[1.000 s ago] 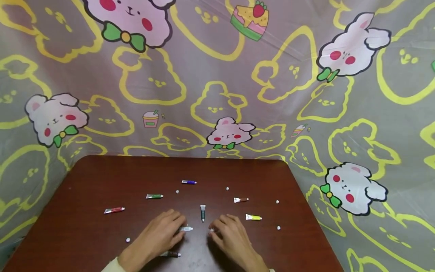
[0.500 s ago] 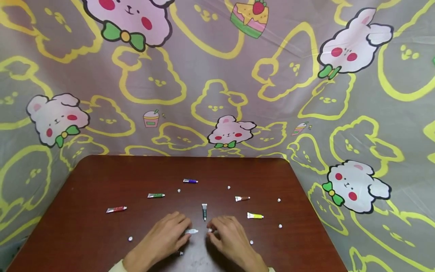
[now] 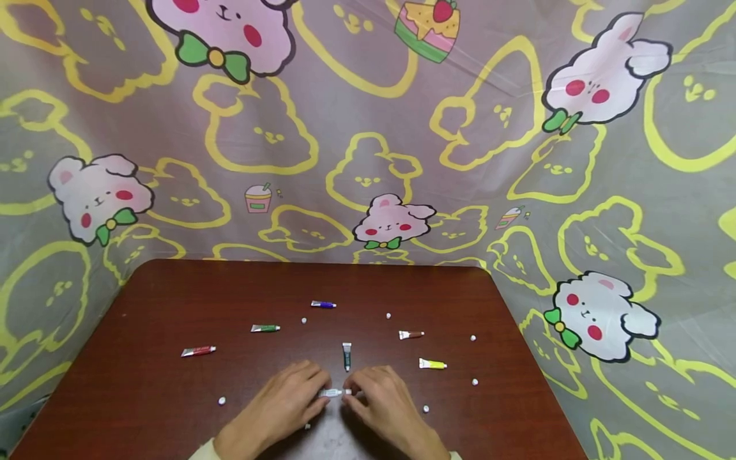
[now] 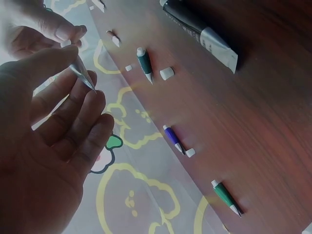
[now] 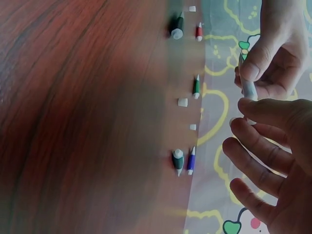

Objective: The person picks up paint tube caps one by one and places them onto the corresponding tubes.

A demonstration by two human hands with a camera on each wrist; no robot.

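My left hand (image 3: 287, 397) pinches a small white-labelled paint tube (image 3: 330, 393) between thumb and fingers, its neck pointing right. Facing it, my right hand (image 3: 384, 397) pinches a white cap (image 3: 347, 391) right at the tube's neck. In the left wrist view the tube's silver crimped end (image 4: 84, 75) sticks out below the left thumb. The right wrist view shows the tube (image 5: 248, 88) spanning both hands, the cap mostly hidden by fingertips. Just beyond the hands lies a dark teal paint tube (image 3: 347, 356). A black paint tube (image 4: 200, 36) lies mostly hidden behind the left hand in the head view.
Around the brown table (image 3: 172, 300) lie red (image 3: 199, 351), green (image 3: 266, 328), blue (image 3: 324, 305), brown (image 3: 411, 335) and yellow (image 3: 433, 364) paint tubes. Several loose white caps are scattered among them, one cap (image 3: 426, 409) beside the right hand. A patterned cloth (image 3: 368, 160) hangs behind.
The left hand has moved right with the white tube, and the gap between its neck and the cap in the right hand has closed. The right hand has shifted slightly left.
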